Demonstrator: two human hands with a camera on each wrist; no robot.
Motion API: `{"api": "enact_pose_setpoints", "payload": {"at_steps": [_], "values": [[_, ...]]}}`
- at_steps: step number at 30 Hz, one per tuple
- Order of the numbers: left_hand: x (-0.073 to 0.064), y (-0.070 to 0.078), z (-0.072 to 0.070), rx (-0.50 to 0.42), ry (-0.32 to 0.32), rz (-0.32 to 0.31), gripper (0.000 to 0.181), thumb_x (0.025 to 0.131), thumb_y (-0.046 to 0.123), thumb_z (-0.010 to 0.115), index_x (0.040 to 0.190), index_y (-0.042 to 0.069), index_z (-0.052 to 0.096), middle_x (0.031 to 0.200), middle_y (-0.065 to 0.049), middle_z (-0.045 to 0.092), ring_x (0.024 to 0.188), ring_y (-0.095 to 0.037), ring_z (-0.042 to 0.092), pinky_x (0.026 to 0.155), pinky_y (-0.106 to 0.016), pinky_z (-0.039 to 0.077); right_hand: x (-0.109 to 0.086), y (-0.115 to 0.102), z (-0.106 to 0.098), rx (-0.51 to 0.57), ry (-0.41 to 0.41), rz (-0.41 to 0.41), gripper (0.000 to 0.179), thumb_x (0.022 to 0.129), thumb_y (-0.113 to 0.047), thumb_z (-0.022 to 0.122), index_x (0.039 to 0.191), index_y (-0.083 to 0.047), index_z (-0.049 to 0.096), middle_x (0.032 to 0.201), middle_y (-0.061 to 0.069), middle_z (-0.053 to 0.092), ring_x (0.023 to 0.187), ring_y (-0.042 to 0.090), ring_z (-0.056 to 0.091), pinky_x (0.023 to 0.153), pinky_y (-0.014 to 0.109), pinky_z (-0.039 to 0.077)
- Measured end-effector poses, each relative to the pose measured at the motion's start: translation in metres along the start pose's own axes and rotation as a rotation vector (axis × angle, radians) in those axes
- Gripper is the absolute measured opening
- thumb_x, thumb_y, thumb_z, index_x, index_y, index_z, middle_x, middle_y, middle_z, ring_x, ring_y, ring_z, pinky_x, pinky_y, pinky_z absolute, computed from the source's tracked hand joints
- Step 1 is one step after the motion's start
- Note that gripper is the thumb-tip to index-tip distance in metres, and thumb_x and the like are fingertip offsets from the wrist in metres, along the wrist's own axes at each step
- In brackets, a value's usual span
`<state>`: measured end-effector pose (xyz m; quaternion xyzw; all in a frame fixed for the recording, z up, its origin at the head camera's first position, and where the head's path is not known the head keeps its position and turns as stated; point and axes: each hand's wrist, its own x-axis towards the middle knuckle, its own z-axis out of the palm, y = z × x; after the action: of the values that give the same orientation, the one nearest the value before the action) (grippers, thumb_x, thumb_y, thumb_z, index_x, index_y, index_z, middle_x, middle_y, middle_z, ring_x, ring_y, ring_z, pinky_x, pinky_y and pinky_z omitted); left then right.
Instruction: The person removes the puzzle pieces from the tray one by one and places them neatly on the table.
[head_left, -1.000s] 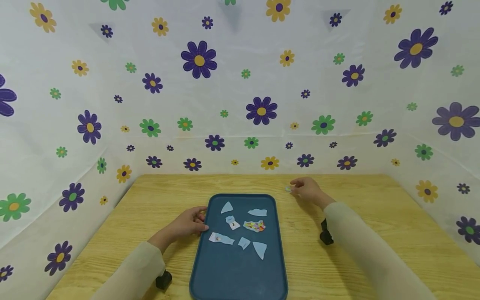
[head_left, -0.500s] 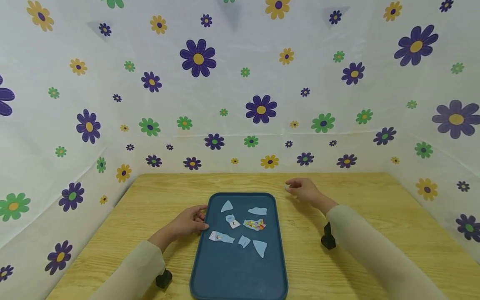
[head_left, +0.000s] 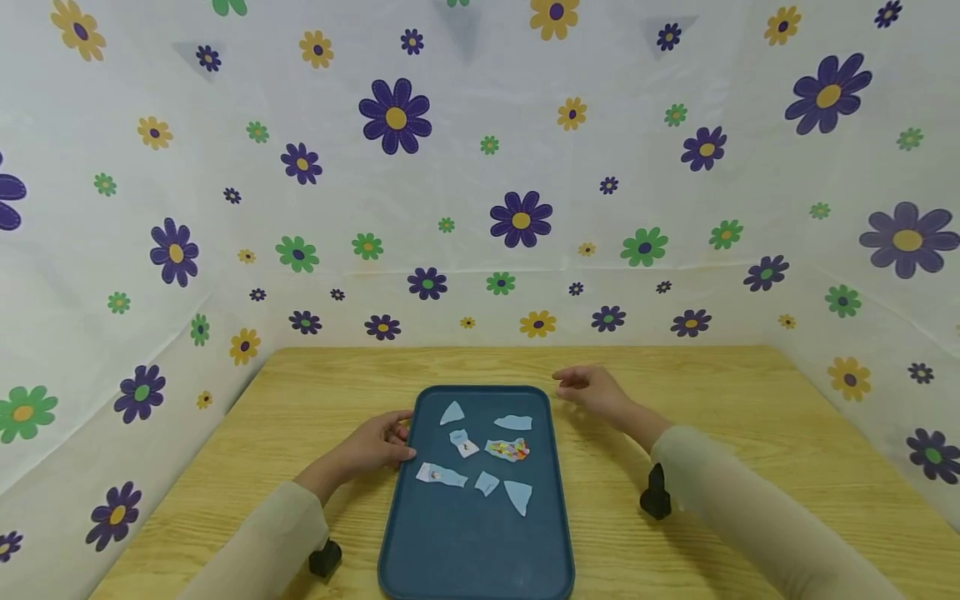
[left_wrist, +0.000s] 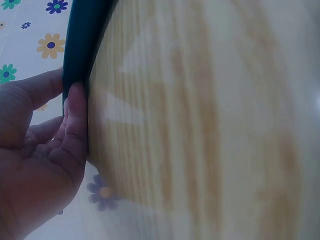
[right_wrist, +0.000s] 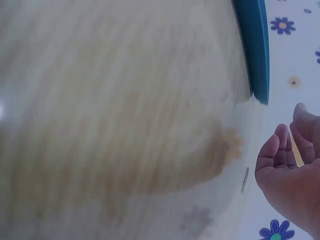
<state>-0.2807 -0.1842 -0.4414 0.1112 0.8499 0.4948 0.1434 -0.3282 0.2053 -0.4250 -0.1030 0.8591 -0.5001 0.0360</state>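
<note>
A dark blue tray [head_left: 480, 550] lies on the wooden table, bearing several torn pieces of pale blue paper. One piece [head_left: 508, 450] shows a colourful print; another [head_left: 441, 475] has a small printed figure. My left hand [head_left: 371, 444] holds the tray's left rim, thumb and fingertips against it; the left wrist view shows this hand [left_wrist: 47, 145] at the rim too. Just off the tray's far right corner is my right hand [head_left: 596, 393], thumb and fingers curled towards each other. The small paper scrap pinched there a moment earlier is hidden now, also in the right wrist view of this hand [right_wrist: 290, 175].
The wooden table [head_left: 720, 383] extends on both sides of the tray. A white curtain [head_left: 465, 175] with purple, green and yellow flowers surrounds its back and sides. A dark wrist camera [head_left: 656, 496] hangs below the right sleeve, another [head_left: 326, 558] below the left.
My right hand has moved left and slightly nearer, towards the tray's far right corner; the scrap at its fingertips has gone from sight. The left hand and the papers on the tray stay put.
</note>
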Motion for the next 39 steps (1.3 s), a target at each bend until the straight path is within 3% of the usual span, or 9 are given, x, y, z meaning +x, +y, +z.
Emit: {"api": "enact_pose_setpoints", "payload": {"at_steps": [11,22,28,35,39], "values": [[-0.001,0.002,0.0,0.009,-0.005,0.013,0.067,0.087,0.001,0.07,0.145,-0.006,0.037,0.097,-0.012,0.051,0.08,-0.022,0.053,0.067,-0.033,0.052,-0.01,-0.006,0.022,0.057,-0.087,-0.009,0.032,0.094,-0.012,0.066,0.123,0.0,0.064,0.106,0.009,0.062,0.091,0.022,0.058,0.074,0.034,0.05],[0.001,0.0,0.0,0.0,0.004,-0.004,0.067,0.087,0.002,0.071,0.145,-0.003,0.039,0.097,-0.011,0.052,0.08,-0.021,0.053,0.067,-0.033,0.052,-0.011,-0.001,0.034,0.053,-0.136,-0.042,0.032,0.088,-0.009,0.072,0.119,0.0,0.067,0.11,0.011,0.063,0.081,0.022,0.05,0.063,0.028,0.041],[0.001,0.0,0.0,0.014,0.01,0.005,0.066,0.087,0.002,0.071,0.144,-0.004,0.039,0.097,-0.011,0.052,0.079,-0.021,0.053,0.067,-0.033,0.052,-0.009,0.001,0.041,-0.033,-0.13,-0.068,0.031,0.084,-0.01,0.077,0.113,-0.005,0.071,0.107,0.004,0.065,0.084,0.02,0.05,0.071,0.03,0.043],[0.003,-0.003,0.0,0.005,-0.005,0.008,0.068,0.087,0.003,0.071,0.145,-0.005,0.037,0.096,-0.011,0.051,0.077,-0.02,0.054,0.065,-0.033,0.05,-0.011,0.0,0.047,-0.107,-0.137,-0.084,0.034,0.083,-0.011,0.078,0.116,-0.006,0.071,0.11,0.003,0.065,0.106,0.023,0.054,0.095,0.043,0.042],[0.003,-0.002,0.001,-0.001,-0.003,0.006,0.068,0.086,0.002,0.072,0.145,-0.005,0.038,0.096,-0.011,0.051,0.077,-0.02,0.055,0.064,-0.033,0.05,-0.012,-0.002,0.047,-0.116,-0.138,-0.091,0.034,0.083,-0.009,0.077,0.117,-0.006,0.07,0.11,0.004,0.064,0.107,0.024,0.054,0.097,0.046,0.041]]}}
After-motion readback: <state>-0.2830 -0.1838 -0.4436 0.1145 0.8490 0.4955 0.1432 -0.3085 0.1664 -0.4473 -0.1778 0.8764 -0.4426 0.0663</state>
